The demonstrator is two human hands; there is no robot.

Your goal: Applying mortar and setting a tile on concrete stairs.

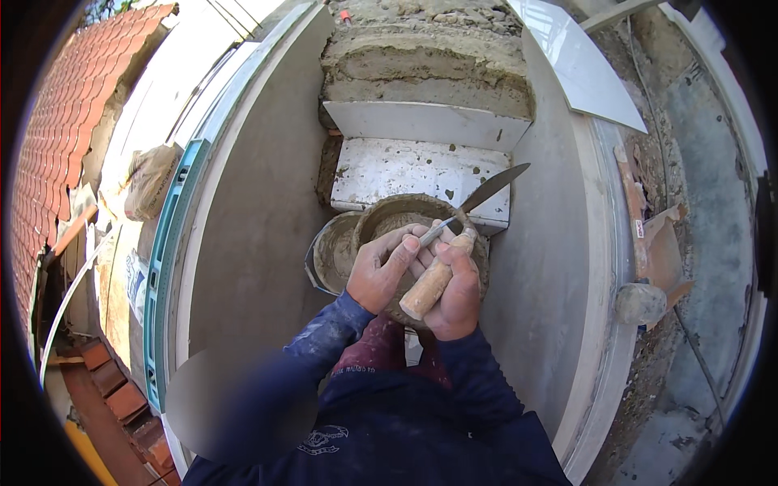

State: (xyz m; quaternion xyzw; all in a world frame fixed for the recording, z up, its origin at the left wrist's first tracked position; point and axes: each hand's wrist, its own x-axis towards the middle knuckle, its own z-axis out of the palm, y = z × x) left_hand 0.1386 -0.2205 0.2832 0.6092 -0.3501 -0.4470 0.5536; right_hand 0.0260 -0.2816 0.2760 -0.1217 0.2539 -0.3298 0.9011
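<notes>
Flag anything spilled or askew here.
Two things. Dark blobs, likely mortar, dot the white step behind the blade, messy against its pale face. At upper right, a white tile lies over the right wall, a corner apparently jutting past its outer side.

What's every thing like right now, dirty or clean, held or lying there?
Trowel, gripped in the right hand
Slim grey object, pinched in the left hand
Larger bucket, dirty, crusted
Smaller bucket, dirty too
White step, dirty, spattered
Teal spirit level, lying along the left wall
Left sleeve, smudged
</notes>
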